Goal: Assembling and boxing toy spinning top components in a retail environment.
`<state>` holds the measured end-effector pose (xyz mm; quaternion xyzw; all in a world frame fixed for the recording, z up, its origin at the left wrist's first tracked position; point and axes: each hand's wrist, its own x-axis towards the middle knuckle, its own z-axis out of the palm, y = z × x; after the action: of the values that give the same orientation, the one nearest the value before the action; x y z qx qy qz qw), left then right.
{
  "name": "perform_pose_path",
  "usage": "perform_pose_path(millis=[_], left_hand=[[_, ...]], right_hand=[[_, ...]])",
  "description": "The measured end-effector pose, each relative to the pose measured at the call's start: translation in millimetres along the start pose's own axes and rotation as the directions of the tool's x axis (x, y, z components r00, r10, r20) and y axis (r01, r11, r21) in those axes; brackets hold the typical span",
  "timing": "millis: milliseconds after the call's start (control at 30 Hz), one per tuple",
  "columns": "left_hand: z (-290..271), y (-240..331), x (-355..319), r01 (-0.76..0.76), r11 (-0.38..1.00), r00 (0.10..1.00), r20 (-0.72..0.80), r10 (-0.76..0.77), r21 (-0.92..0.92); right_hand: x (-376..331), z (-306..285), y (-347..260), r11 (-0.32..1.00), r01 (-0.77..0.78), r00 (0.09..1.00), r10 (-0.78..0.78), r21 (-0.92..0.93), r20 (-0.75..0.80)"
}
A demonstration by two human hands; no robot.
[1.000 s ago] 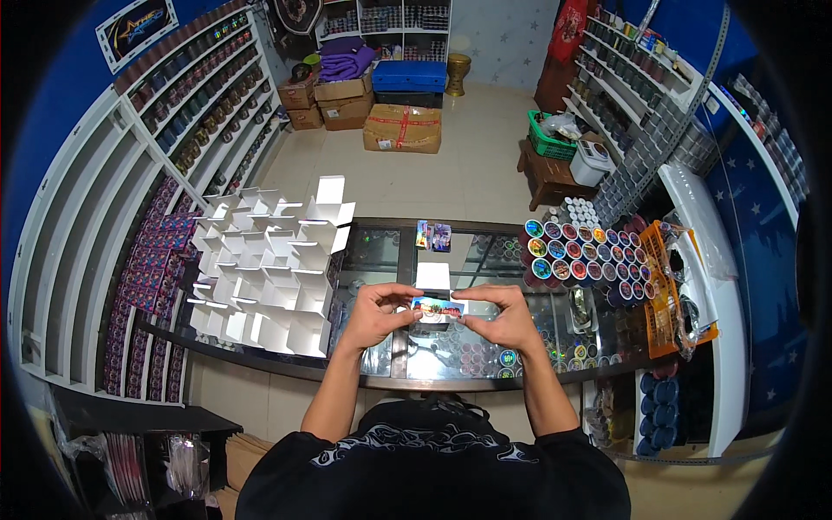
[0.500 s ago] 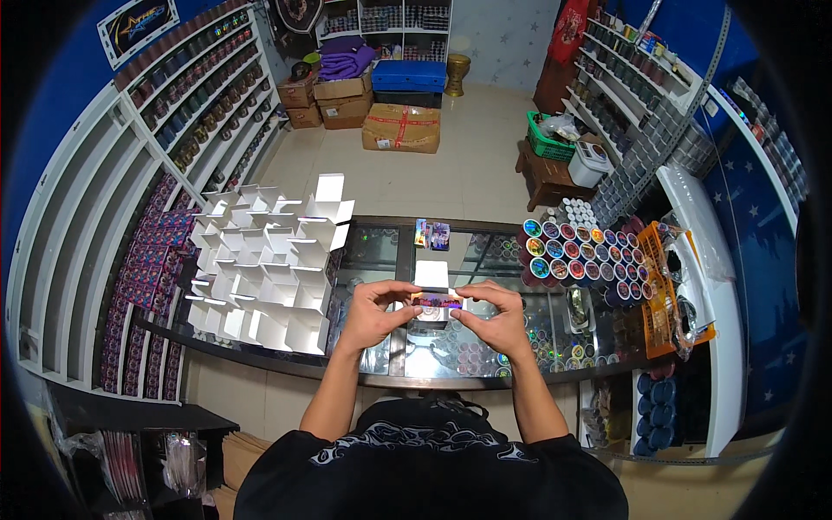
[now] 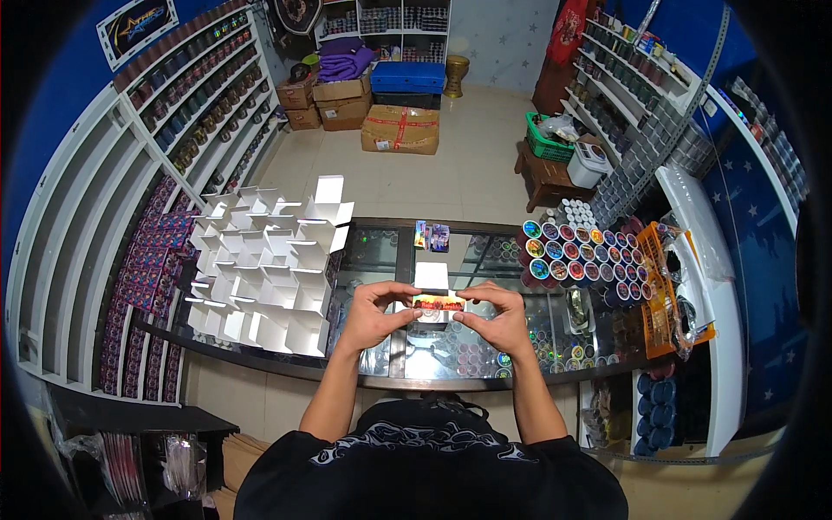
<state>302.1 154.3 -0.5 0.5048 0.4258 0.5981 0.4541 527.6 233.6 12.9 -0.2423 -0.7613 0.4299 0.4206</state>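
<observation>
My left grip [image 3: 376, 317] pinches the glossy printed strip [image 3: 440, 303] by its left end, my right grip [image 3: 497, 319] its right, over a white box [image 3: 432, 276].

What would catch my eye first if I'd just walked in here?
Probably the big cluster of open white boxes on the left of the glass-topped counter, facing rows of round containers with colourful tops on its right. Between them, in the middle, the fingers of the left hand and right hand hold a small, bright, multicoloured strip.
</observation>
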Motion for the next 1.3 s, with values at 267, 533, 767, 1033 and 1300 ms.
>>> perform_pose_path(millis=[267,533,767,1033,1300], left_hand=[[-1.7,-2.4,3.9,-0.019,1.0,0.999,-0.03,0.018,-0.017],[-3.5,-12.4,7.0,-0.02,0.999,0.999,-0.043,0.019,-0.035],[-8.3,-26.5,5.0,0.077,0.958,0.997,-0.05,-0.065,0.277],[-21.7,-68.4,-9.2,0.171,0.851,0.983,-0.137,-0.118,0.497],[-24.7,-85.4,-17.6,0.177,0.824,0.984,-0.125,-0.129,0.538]], right_hand=[[-6.0,16.8,6.7,0.895,-0.216,0.955,0.277,0.389,-0.106],[-12.5,31.0,18.4,0.861,-0.307,0.899,0.402,0.406,-0.172],[1.0,22.7,31.2,0.899,-0.267,0.886,0.371,0.348,-0.279],[10.9,9.6,51.5,0.963,-0.196,0.959,0.149,-0.183,-0.24],[10.0,14.2,61.1,0.888,-0.036,0.998,0.008,-0.458,-0.062]])
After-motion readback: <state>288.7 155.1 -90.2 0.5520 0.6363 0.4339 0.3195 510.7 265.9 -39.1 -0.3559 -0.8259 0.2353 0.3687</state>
